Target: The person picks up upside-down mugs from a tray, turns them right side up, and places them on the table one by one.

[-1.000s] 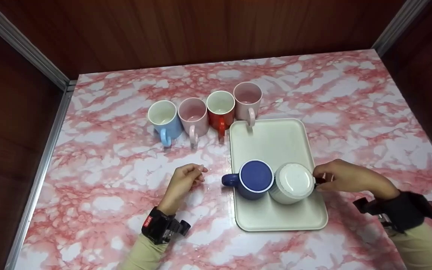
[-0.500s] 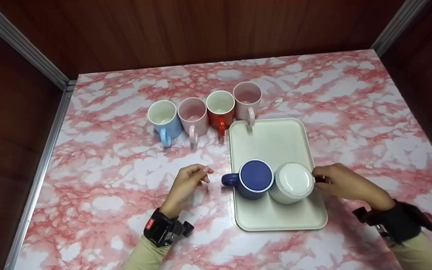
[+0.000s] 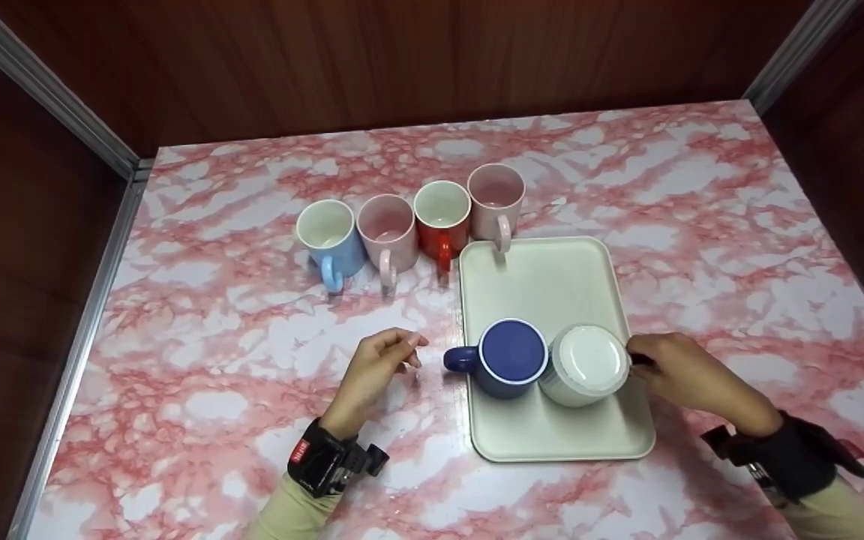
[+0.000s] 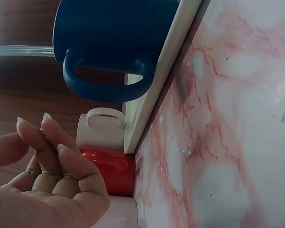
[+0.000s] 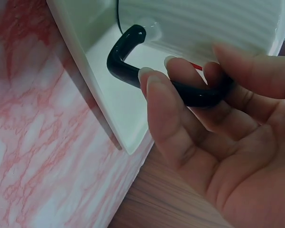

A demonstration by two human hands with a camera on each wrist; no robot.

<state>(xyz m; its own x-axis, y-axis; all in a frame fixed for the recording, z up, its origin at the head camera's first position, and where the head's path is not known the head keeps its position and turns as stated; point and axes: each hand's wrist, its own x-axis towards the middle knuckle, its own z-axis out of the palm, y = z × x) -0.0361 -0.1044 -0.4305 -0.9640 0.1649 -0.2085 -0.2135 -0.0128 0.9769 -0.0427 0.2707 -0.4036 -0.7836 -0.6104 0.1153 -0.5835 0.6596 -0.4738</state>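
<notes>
On the cream tray, a white mug stands upside down at the right, its handle facing right. My right hand reaches in from that side and holds the black handle. Fingers curl through the loop in the right wrist view, with the thumb above. A dark blue mug, also bottom up, stands against the white one. Its handle points left past the tray's edge. My left hand hovers just left of that handle, fingers loosely bent and holding nothing.
Behind the hands a row of upright mugs stands on the marbled table: light blue, pink, red and another pink mug whose handle overlaps the tray's far left corner. Dark wood panels enclose the back and sides.
The left hand has shifted slightly right, toward the blue mug's handle. The right wrist has come a little nearer and the fingers have drawn in round the black handle. The mugs stay put.
</notes>
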